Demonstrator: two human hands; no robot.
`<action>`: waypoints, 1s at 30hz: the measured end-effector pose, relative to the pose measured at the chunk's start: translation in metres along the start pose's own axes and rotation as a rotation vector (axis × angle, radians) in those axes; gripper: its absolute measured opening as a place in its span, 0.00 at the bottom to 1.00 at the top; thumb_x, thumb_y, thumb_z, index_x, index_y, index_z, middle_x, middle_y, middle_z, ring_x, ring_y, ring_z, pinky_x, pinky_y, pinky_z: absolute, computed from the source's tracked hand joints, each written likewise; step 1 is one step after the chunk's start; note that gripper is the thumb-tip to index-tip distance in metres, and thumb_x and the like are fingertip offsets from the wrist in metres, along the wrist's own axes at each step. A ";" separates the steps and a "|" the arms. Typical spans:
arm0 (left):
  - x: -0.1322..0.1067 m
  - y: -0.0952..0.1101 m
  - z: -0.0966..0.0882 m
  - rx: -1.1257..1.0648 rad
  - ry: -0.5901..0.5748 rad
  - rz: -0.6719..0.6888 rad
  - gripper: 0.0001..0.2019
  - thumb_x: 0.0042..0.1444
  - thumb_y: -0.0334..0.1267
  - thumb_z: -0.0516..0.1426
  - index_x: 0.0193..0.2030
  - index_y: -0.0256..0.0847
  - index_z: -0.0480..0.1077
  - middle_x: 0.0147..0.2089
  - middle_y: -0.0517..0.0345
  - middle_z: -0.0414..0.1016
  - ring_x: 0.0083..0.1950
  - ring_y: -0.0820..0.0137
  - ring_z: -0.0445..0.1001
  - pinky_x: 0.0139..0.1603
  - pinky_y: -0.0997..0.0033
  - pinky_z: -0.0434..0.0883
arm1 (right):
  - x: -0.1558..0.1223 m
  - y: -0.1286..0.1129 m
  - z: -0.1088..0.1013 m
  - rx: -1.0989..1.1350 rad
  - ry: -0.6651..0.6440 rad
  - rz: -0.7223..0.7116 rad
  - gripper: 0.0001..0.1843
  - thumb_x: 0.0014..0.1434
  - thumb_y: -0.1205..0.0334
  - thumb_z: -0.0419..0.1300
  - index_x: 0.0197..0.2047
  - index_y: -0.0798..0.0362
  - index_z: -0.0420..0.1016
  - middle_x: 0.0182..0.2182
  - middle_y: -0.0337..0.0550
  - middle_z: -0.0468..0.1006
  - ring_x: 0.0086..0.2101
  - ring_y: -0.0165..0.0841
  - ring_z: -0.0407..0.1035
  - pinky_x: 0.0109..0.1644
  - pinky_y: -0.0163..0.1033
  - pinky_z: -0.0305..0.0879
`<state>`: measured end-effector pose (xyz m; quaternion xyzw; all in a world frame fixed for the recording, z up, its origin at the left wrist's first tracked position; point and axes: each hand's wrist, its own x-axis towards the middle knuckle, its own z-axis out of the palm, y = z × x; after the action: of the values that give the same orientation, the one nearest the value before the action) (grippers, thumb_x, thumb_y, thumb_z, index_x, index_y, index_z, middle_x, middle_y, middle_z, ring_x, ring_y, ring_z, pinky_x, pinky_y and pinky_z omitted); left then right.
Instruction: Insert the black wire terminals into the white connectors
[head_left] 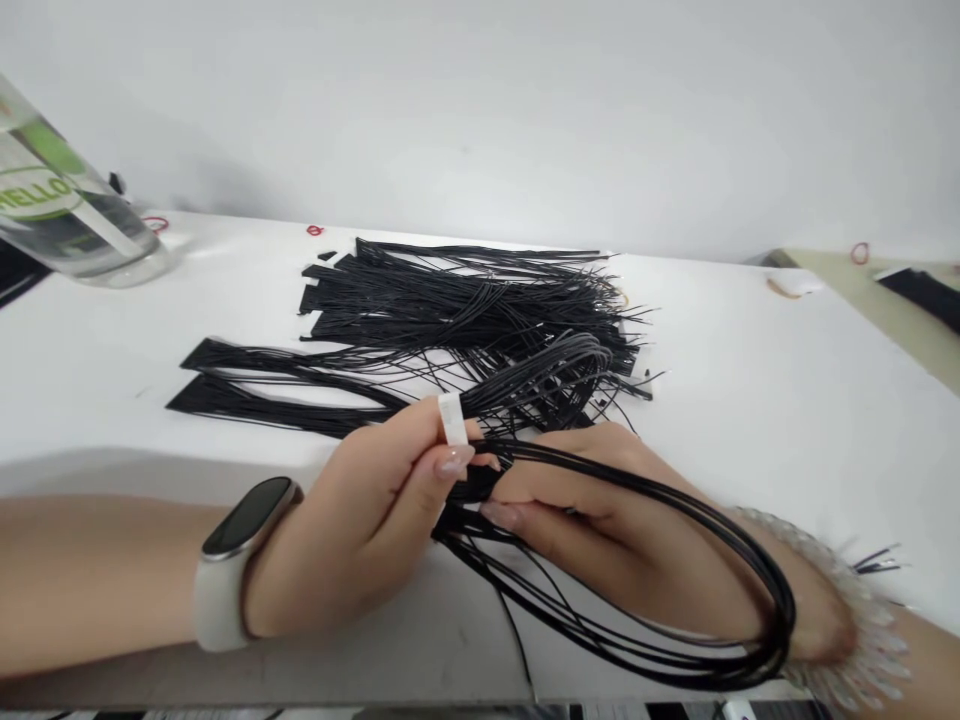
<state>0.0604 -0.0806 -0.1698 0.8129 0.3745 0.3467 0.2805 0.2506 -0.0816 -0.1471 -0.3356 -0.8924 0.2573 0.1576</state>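
Observation:
My left hand (390, 500) is closed round a bundle of thin black wires (675, 490), thumb pressed over it. A small white label (452, 418) shows at the top of that hand, between finger and wires. Against it, my right hand (600, 510) pinches the same bundle with thumb and fingers. From the two hands the wires run out to the right in a wide loop that bends back near my right wrist. A gathered strand of wires (555, 365) points up and right beyond the left hand. The part inside my fingers is hidden.
Behind the hands lies a large heap of black wires (450, 295), several with flat dark ends. Two bundles (247, 400) stick out left of it. A clear container (97, 220) with green lettering stands far left. Red rings (315, 230) lie along the back of the white table (750, 350).

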 end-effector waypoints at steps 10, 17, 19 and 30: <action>0.000 0.001 -0.002 0.043 -0.063 0.063 0.10 0.56 0.24 0.45 0.38 0.44 0.58 0.30 0.67 0.67 0.28 0.80 0.65 0.28 0.83 0.62 | -0.001 -0.003 -0.001 -0.055 -0.013 -0.039 0.12 0.61 0.63 0.48 0.34 0.55 0.72 0.29 0.36 0.71 0.27 0.22 0.58 0.31 0.31 0.52; -0.004 0.000 -0.001 0.080 -0.057 0.015 0.08 0.57 0.26 0.44 0.36 0.44 0.58 0.29 0.65 0.67 0.28 0.78 0.65 0.27 0.80 0.63 | -0.002 -0.008 0.000 -0.155 0.013 -0.046 0.11 0.61 0.64 0.48 0.36 0.54 0.71 0.33 0.39 0.73 0.30 0.26 0.64 0.33 0.33 0.56; -0.003 0.000 -0.001 0.055 -0.050 0.007 0.08 0.58 0.27 0.44 0.37 0.44 0.59 0.29 0.64 0.67 0.27 0.78 0.64 0.27 0.79 0.62 | -0.003 -0.010 0.001 -0.186 0.050 -0.035 0.10 0.60 0.65 0.48 0.36 0.55 0.70 0.34 0.40 0.73 0.30 0.26 0.64 0.33 0.33 0.57; 0.007 -0.005 0.006 -0.018 0.034 -0.238 0.11 0.60 0.36 0.43 0.30 0.40 0.62 0.28 0.62 0.67 0.29 0.76 0.65 0.30 0.77 0.63 | -0.009 0.016 -0.039 -0.228 0.023 0.175 0.12 0.53 0.62 0.56 0.21 0.55 0.61 0.20 0.35 0.62 0.21 0.21 0.53 0.23 0.29 0.50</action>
<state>0.0666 -0.0735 -0.1746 0.7542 0.4700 0.3278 0.3205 0.2833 -0.0635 -0.1251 -0.4308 -0.8813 0.1630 0.1056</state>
